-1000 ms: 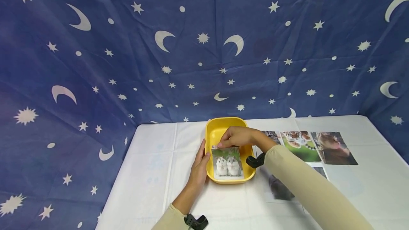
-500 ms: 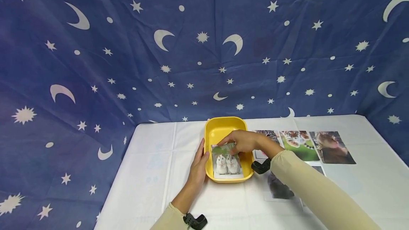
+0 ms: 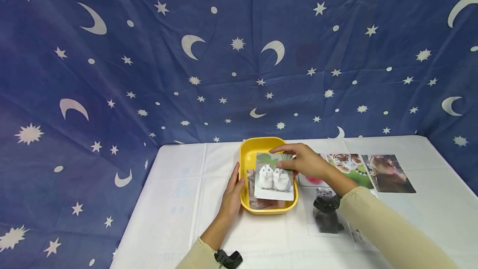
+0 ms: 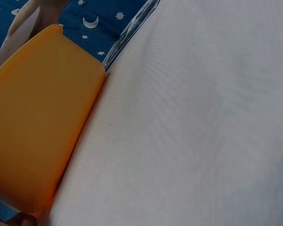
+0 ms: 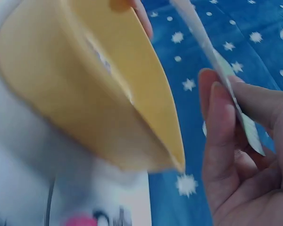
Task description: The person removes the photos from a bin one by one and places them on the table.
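My right hand [image 3: 308, 162] pinches a picture card [image 3: 274, 179] showing two white furry animals, with green at its top. In the head view the card overlaps the yellow plastic tub [image 3: 254, 149]; the right wrist view shows it nearly edge-on between thumb and fingers, above the rim. On the tub's left side, my left hand [image 3: 232, 198] grips the wall, thumb at the inner side and fingers outside. Another picture card [image 3: 266, 204], brownish at its lower edge, lies in the tub, mostly covered by the held card in this view.
Right of the tub, on the white cloth [image 3: 179, 202], lie a tiger card [image 3: 349, 167], a brown animal card [image 3: 390, 173] and a grey cat card [image 3: 326, 219]. Others are partly under my right arm. A blue star-and-moon curtain [image 3: 224, 74] stands behind.
My right hand has picked the white-animal card up out of the tub and moved it up and to the right, uncovering the card beneath. The left hand stays at the tub.
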{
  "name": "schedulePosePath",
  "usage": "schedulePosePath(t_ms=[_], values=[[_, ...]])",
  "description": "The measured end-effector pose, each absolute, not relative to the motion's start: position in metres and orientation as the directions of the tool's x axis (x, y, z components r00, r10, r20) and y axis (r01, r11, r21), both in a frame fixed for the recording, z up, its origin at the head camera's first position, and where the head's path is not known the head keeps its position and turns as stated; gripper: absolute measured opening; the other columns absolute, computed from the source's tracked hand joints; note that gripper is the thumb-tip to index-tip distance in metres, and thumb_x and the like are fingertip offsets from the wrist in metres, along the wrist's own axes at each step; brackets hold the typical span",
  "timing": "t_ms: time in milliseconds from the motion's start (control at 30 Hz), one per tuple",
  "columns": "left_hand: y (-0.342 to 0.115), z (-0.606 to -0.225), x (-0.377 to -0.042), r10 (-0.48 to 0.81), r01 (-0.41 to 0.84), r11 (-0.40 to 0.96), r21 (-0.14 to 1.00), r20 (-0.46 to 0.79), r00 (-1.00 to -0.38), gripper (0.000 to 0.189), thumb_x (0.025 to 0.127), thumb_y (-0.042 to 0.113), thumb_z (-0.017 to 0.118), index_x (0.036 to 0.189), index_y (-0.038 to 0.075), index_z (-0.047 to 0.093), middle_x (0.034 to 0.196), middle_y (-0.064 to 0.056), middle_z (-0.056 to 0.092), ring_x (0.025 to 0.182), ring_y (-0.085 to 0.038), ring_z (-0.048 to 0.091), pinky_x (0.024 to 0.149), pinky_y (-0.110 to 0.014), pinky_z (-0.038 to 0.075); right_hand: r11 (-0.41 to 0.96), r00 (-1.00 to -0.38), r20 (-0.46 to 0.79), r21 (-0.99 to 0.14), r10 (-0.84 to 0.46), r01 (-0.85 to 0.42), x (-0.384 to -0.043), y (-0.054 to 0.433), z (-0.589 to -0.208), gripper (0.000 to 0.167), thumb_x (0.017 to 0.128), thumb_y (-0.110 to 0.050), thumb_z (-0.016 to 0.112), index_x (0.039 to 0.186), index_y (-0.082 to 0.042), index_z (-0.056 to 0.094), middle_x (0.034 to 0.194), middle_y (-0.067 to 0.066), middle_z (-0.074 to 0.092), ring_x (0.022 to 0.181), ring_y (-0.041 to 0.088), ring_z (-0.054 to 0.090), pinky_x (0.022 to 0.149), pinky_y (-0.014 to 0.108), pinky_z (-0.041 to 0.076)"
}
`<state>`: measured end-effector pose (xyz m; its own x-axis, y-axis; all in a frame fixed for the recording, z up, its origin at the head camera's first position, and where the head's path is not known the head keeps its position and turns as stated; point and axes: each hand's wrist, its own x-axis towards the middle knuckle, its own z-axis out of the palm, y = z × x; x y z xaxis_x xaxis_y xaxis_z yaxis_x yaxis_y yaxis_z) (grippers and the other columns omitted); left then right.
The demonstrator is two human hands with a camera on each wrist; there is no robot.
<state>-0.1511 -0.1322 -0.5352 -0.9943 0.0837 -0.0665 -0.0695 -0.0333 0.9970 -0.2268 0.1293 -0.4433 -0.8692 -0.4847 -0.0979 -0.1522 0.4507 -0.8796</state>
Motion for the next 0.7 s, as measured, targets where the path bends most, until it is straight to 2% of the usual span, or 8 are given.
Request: schedulePosePath(t_ms=[100, 200, 367, 467, 567, 600, 700], values=[[-0.131, -0.535, -0.152, 0.085, -0.070, -0.046, 0.996, -0.065, -0.994, 0.059, 0.110, 0.022, 0.040, 0.165, 0.025, 0.019, 0.173, 0.001, 0.013, 0.160, -0.025, 0.010, 0.131, -0.045, 0.010, 0.403, -0.908, -0.066, -0.908, -0.413, -0.117, -0.220, 0.158, -0.440, 0.045, 0.090, -0.028, 0.079, 0.133, -0.023, 0.068, 0.111, 0.013, 0.069, 0.075, 0.021, 0.066, 0.060, 0.035, 0.061], [-0.132, -0.536, -0.152, 0.085, -0.076, -0.038, 0.996, -0.072, -0.994, 0.059, 0.110, 0.025, 0.041, 0.165, 0.027, 0.020, 0.173, 0.002, 0.013, 0.160, -0.024, 0.010, 0.131, -0.045, 0.010, 0.408, -0.930, -0.052, -0.907, -0.365, -0.109, -0.211, 0.191, -0.436, 0.048, 0.090, -0.030, 0.079, 0.135, -0.022, 0.066, 0.115, 0.015, 0.066, 0.075, 0.019, 0.067, 0.061, 0.036, 0.062], [-0.134, -0.535, -0.151, 0.089, -0.074, -0.016, 0.997, -0.073, -0.993, 0.059, 0.110, 0.026, 0.042, 0.165, 0.028, 0.020, 0.173, 0.003, 0.012, 0.160, -0.023, 0.008, 0.131, -0.046, 0.009, 0.523, -0.957, -0.036, -0.843, -0.288, -0.126, -0.192, 0.256, -0.429, 0.053, 0.092, -0.031, 0.077, 0.141, -0.020, 0.061, 0.119, 0.012, 0.061, 0.075, 0.017, 0.063, 0.059, 0.036, 0.061], [-0.134, -0.534, -0.151, 0.089, -0.078, -0.017, 0.997, -0.077, -0.993, 0.059, 0.110, 0.027, 0.042, 0.165, 0.029, 0.019, 0.173, 0.003, 0.012, 0.160, -0.024, 0.008, 0.131, -0.046, 0.010, 0.605, -0.970, -0.008, -0.783, -0.243, -0.145, -0.182, 0.293, -0.430, 0.053, 0.093, -0.032, 0.076, 0.141, -0.018, 0.060, 0.120, 0.003, 0.061, 0.077, 0.016, 0.061, 0.058, 0.034, 0.059], [-0.134, -0.534, -0.151, 0.087, -0.085, -0.026, 0.996, -0.083, -0.993, 0.059, 0.110, 0.026, 0.041, 0.165, 0.029, 0.019, 0.173, 0.003, 0.012, 0.160, -0.024, 0.008, 0.131, -0.045, 0.010, 0.667, -0.979, -0.019, -0.734, -0.205, -0.125, -0.173, 0.330, -0.436, 0.051, 0.093, -0.032, 0.076, 0.140, -0.015, 0.061, 0.122, -0.005, 0.059, 0.082, 0.009, 0.060, 0.059, 0.032, 0.057], [-0.133, -0.534, -0.151, 0.089, -0.086, -0.030, 0.996, -0.083, -0.993, 0.059, 0.110, 0.026, 0.041, 0.165, 0.029, 0.019, 0.173, 0.003, 0.012, 0.160, -0.024, 0.008, 0.131, -0.045, 0.010, 0.689, -0.980, -0.028, -0.715, -0.198, -0.119, -0.169, 0.341, -0.439, 0.052, 0.093, -0.032, 0.076, 0.140, -0.014, 0.061, 0.126, -0.004, 0.059, 0.088, 0.003, 0.058, 0.060, 0.030, 0.056], [-0.132, -0.534, -0.150, 0.092, -0.085, -0.035, 0.996, -0.082, -0.992, 0.059, 0.111, 0.025, 0.041, 0.165, 0.030, 0.019, 0.173, 0.002, 0.011, 0.160, -0.023, 0.008, 0.131, -0.045, 0.010, 0.735, -0.978, -0.086, -0.673, -0.189, -0.083, -0.159, 0.373, -0.448, 0.055, 0.093, -0.033, 0.076, 0.140, -0.011, 0.060, 0.133, 0.000, 0.056, 0.091, -0.001, 0.054, 0.061, 0.029, 0.053]])
